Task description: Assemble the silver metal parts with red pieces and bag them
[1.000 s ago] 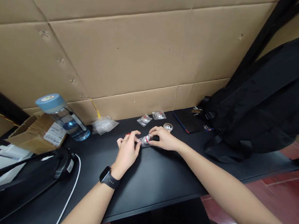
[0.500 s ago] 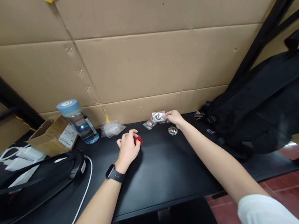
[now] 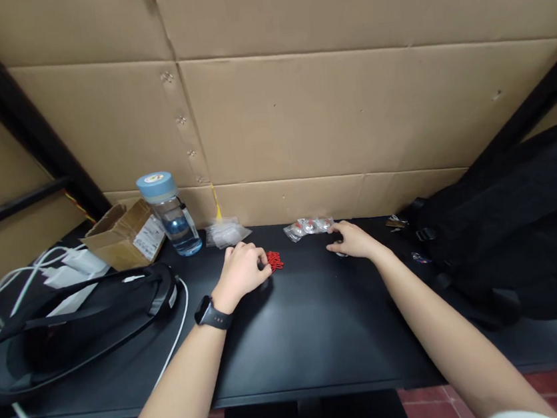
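My left hand (image 3: 242, 273) rests on the black table, fingers curled, with a gap between thumb and index finger. Its fingertips are at the edge of a small pile of red cord loops (image 3: 275, 261). Farther right, my right hand (image 3: 353, 239) comes down over a small round shiny disc (image 3: 341, 254), mostly hidden beneath its fingers. Thumb and index finger are apart there; I cannot tell whether they touch the disc. Just behind, several small round items in clear plastic packets (image 3: 309, 226) lie in a row.
Clear plastic bags (image 3: 227, 233) lie beside a blue-lidded water bottle (image 3: 173, 217). An opened cardboard box (image 3: 123, 239), white cables and chargers (image 3: 76, 267), and a black padded item (image 3: 95, 324) occupy the left. A black backpack (image 3: 523, 235) stands right, near keys (image 3: 397, 222). Cardboard (image 3: 323, 116) walls the back.
My right hand has left the packets and moved toward me over the disc. My left hand has drawn back slightly from the red loops, exposing more of them. The camera view has shifted.
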Demonstrator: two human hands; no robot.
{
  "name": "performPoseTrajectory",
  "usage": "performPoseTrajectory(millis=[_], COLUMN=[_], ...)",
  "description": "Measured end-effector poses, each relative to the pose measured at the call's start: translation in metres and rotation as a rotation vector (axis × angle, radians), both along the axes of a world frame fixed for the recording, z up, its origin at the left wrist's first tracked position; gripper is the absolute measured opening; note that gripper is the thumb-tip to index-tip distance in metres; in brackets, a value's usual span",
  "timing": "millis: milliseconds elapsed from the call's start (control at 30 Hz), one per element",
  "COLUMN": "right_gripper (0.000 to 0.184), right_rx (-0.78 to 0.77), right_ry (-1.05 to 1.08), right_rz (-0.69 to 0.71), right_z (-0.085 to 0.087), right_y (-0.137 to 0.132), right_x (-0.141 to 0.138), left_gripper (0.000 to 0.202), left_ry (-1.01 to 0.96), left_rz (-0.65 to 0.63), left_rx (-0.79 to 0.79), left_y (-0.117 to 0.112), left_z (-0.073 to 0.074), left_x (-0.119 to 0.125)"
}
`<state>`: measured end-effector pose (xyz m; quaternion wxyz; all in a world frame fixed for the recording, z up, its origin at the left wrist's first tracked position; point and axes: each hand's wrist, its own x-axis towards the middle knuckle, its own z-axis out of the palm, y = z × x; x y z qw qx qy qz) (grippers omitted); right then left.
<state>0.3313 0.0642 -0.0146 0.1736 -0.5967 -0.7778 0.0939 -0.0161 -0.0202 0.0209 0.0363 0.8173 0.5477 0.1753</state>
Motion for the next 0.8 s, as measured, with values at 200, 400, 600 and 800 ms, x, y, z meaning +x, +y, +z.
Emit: performPoseTrajectory(millis=[200,400,600,800], right_gripper=[0.036,0.018,0.020,0.020], right_rx=[-0.123,-0.077,-0.080,-0.092], right_ry=[0.131,0.040,0.068,0.110], right_rz=[-0.017,-0.116,-0.139,-0.126], right_z=[0.004,0.018,0.023,0.023], right_y=[-0.025,-0.033,-0.040,-0.040], right_x=[0.018,0.016,0.013,0.016], left_gripper=[0.009,0.022,0.010,0.016], left_ry=[0.237,0.293,0.257,0.120], left_rz=[-0.029,-0.125,-0.162,-0.178], left_rx=[0.033,0.010,-0.041,-0.049], left_y=[-0.017,-0.018,-0.018,-0.016], left_z=[-0.001,-0.007,-0.012,-0.017], left_x=[0.021,0.031,0.035,0.036])
